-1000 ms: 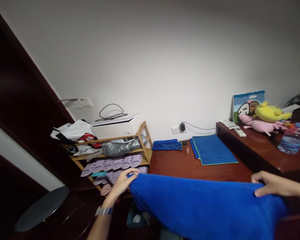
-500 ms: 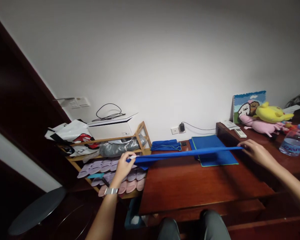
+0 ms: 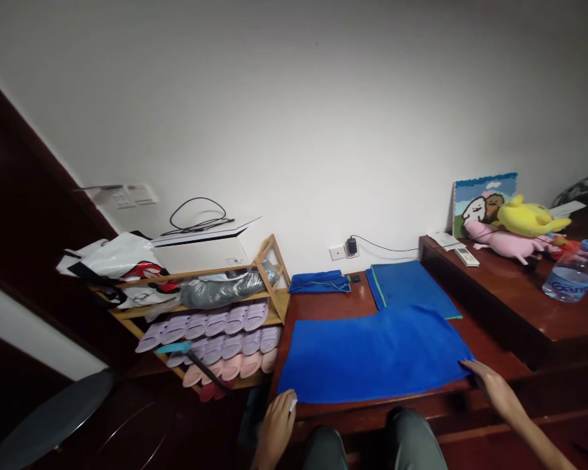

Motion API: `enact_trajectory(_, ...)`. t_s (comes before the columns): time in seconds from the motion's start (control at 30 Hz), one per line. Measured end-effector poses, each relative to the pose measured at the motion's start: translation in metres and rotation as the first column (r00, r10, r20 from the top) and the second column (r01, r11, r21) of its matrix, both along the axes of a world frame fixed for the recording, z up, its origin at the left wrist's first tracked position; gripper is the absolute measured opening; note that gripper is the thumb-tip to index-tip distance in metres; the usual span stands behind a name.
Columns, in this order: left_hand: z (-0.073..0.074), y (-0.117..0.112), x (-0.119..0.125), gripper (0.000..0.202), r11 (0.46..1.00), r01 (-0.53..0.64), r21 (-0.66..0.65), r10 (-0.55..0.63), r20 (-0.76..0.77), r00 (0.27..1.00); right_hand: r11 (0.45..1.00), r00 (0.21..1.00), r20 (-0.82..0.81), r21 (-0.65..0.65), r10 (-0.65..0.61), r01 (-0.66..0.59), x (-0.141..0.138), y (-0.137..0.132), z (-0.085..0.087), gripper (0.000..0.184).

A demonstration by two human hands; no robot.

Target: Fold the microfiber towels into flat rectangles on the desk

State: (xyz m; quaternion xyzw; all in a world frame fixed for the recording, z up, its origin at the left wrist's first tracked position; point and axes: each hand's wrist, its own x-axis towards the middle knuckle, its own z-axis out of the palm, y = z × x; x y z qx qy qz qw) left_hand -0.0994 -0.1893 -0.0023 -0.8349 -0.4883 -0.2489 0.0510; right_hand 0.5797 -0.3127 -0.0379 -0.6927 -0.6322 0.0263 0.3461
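A bright blue cloth (image 3: 367, 359) is spread over the brown wooden table (image 3: 313, 307), its far right part overlapping a folded blue cloth (image 3: 406, 287) with green edging. My left hand (image 3: 277, 421) is closed at the near left corner, where a small white tag (image 3: 293, 405) shows by the fingers. At the near right corner, my right hand (image 3: 490, 385) pinches the edge between thumb and fingers. Another folded blue cloth (image 3: 318, 282) lies at the table's back left.
On the left stands a wooden rack (image 3: 274, 303) with rows of slippers (image 3: 215, 323) and a white box (image 3: 200, 251). The raised surface at right holds a water bottle (image 3: 573, 274), plush toys (image 3: 529, 219) and a remote (image 3: 467, 256). A plug (image 3: 351, 246) sits in the wall.
Both hands have come down and nearer to me. The blue cloth, stretched taut in the air before, now lies spread on the table.
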Motion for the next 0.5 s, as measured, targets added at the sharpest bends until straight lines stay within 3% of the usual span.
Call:
enact_trajectory(0.17, 0.004, -0.011, -0.012, 0.037, 1.0, 0.007, 0.022, -0.007, -0.01, 1.0, 0.998, 0.999, 0.036, -0.054, 0.033, -0.031, 0.008, -0.018, -0.001, 0.054)
enact_trajectory(0.37, 0.018, -0.031, -0.013, 0.025, 0.998, 0.069, 0.017, -0.068, -0.045, 0.997, 1.0, 0.968, 0.249, -0.021, 0.024, -0.019, 0.011, -0.026, -0.011, 0.051)
enact_trajectory(0.5, 0.036, -0.02, -0.01, 0.025, 0.996, 0.086, -0.015, -0.087, -0.02, 0.996, 0.999, 0.945, 0.324, 0.01, -0.048, 0.047, 0.007, -0.012, -0.001, 0.047)
